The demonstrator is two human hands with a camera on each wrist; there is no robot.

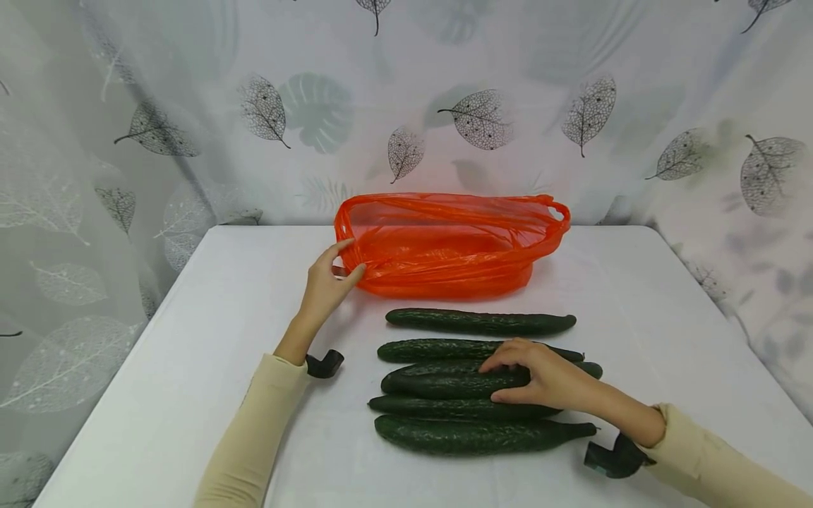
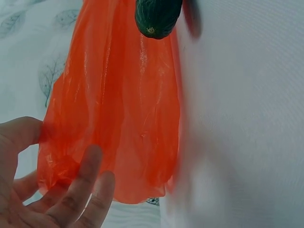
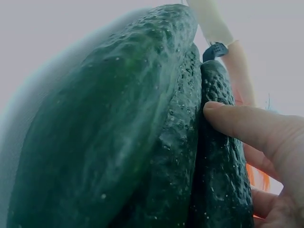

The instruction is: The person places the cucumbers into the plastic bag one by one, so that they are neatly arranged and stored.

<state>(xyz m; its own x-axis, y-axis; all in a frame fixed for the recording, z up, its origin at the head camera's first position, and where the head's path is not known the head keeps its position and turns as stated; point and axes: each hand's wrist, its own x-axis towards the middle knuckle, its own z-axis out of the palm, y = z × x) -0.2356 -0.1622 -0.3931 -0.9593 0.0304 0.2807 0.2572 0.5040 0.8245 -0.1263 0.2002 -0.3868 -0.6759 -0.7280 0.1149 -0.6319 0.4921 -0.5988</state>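
Observation:
An orange plastic bag (image 1: 444, 271) stands at the back of the table with its mouth open. My left hand (image 1: 327, 282) is at the bag's left end, fingers and thumb spread against the film; in the left wrist view one finger shows through it. Several dark green cucumbers lie crosswise in front of the bag. Over the middle ones, my right hand (image 1: 540, 374) grips a cucumber (image 1: 438, 385), thumb on its near side and fingers across the far side. The right wrist view shows the thumb (image 3: 228, 116) pressed on that cucumber (image 3: 221, 175).
One cucumber (image 1: 479, 322) lies apart, nearest the bag. The thickest cucumber (image 1: 470, 434) is closest to me, beside a thinner one (image 1: 432, 407). A white cloth covers the table (image 1: 159, 409), and a leaf-patterned curtain (image 1: 356, 106) hangs behind and at the sides.

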